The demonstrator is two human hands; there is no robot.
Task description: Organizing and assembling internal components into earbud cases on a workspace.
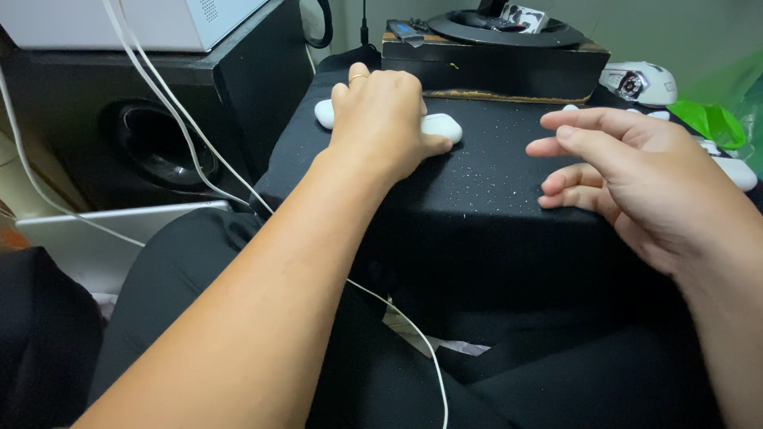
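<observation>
White cables: two thin white cords (171,107) run from the far left corner down across the dark round speaker cone (163,147) and on over the person's lap.
White box: a pale, flat-sided plastic casing (127,22) sits on the black cabinet at far left; any marking on it is too small to make out.
Left hand: the left hand (380,119) lies palm down, fingers curled over a smooth white oblong plastic object (441,127) on the black speckled cloth-covered surface (477,206); it covers the middle, so only the two rounded ends show, one on each side of the hand.
Progress: judging by this, the white oblong object is under the hand but not lifted; it rests on the cloth, far left of centre.
Black box: a flat dark case with a worn edge (493,67) stands at the far side, with a round black dish (501,28) on top.
Right hand: the right hand (628,171) hovers open and empty, fingers loosely bent, touching nothing.
Far right: a small white-and-black gadget (640,82), possibly a tiny camera, lies beside a bright green plastic bag (711,119).
</observation>
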